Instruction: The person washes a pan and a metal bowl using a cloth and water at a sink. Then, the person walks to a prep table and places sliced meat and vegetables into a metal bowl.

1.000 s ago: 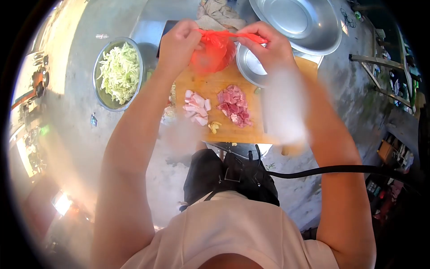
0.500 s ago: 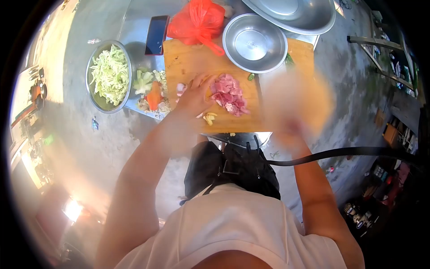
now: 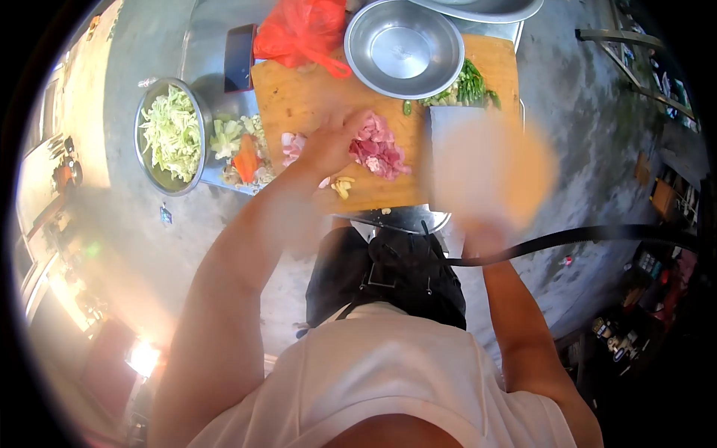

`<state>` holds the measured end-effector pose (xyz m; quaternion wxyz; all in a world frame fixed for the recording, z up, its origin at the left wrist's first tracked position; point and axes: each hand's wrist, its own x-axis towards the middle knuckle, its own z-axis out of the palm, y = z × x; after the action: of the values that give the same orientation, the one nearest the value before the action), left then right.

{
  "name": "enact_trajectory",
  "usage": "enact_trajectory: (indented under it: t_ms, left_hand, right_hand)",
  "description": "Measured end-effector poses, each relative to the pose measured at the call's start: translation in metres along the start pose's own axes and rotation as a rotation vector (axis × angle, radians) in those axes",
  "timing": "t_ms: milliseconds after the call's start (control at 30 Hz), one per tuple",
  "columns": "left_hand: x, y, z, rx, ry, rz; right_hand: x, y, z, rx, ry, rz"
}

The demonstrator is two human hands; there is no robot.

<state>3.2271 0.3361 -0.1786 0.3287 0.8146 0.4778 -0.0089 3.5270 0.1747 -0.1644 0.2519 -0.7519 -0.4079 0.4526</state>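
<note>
My left hand (image 3: pixel 328 145) rests at the left edge of a pile of sliced raw meat (image 3: pixel 381 153), its fingers stretched toward the slices and partly blurred. The pile lies on a wooden cutting board (image 3: pixel 299 93). To the right, my right hand (image 3: pixel 487 230) is wrapped round the handle of a cleaver (image 3: pixel 448 131), whose broad blade lies over the board's right side. A bright hazy blur covers much of the blade and that hand. Near my left wrist are paler pieces of meat (image 3: pixel 292 143) and peeled garlic or ginger (image 3: pixel 342 187).
Chopped green onions (image 3: pixel 469 84) lie beside a steel bowl (image 3: pixel 403 52) on the board. A red plastic bag (image 3: pixel 302 33) and a phone (image 3: pixel 240 58) are behind. Shredded cabbage (image 3: pixel 175 131) fills a bowl at left, near a carrot (image 3: pixel 246 158). A black strap (image 3: pixel 567 237) crosses at right.
The view has shifted slightly, showing more of the green onions. My left hand has moved closer onto the meat's upper left edge. The cleaver blade shows more clearly at the right.
</note>
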Motion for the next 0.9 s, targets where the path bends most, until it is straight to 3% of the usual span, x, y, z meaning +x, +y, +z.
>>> enact_trajectory:
  t_ms: [67, 200, 333, 400, 500, 600, 667, 900]
  left_hand:
    - [-0.002, 0.002, 0.003, -0.059, 0.009, -0.038]
    - [-0.003, 0.01, 0.011, -0.15, 0.023, -0.077]
    - [-0.008, 0.02, 0.014, -0.257, 0.07, -0.114]
    - [-0.007, 0.021, 0.018, -0.314, 0.074, -0.142]
    - [-0.01, 0.021, 0.026, -0.386, 0.099, -0.163]
    - [-0.01, 0.018, 0.033, -0.416, 0.143, -0.208]
    - [-0.008, 0.017, 0.035, -0.594, 0.162, -0.235]
    - [-0.024, 0.054, 0.002, -0.697, 0.087, -0.282]
  right_hand:
    - [-0.02, 0.02, 0.003, 0.143, -0.079, 0.143]
    - [-0.039, 0.052, 0.03, 0.191, -0.08, 0.21]
    - [-0.038, 0.061, 0.067, 0.114, -0.026, 0.01]
    - [-0.035, 0.028, 0.082, 0.127, -0.01, -0.054]
    - [-0.029, -0.008, 0.106, 0.207, -0.004, 0.099]
    - [-0.024, -0.033, 0.122, 0.249, -0.001, 0.049]
    - [-0.018, -0.036, 0.131, 0.236, -0.018, -0.02]
    - [-0.042, -0.048, 0.088, 0.245, -0.085, 0.015]
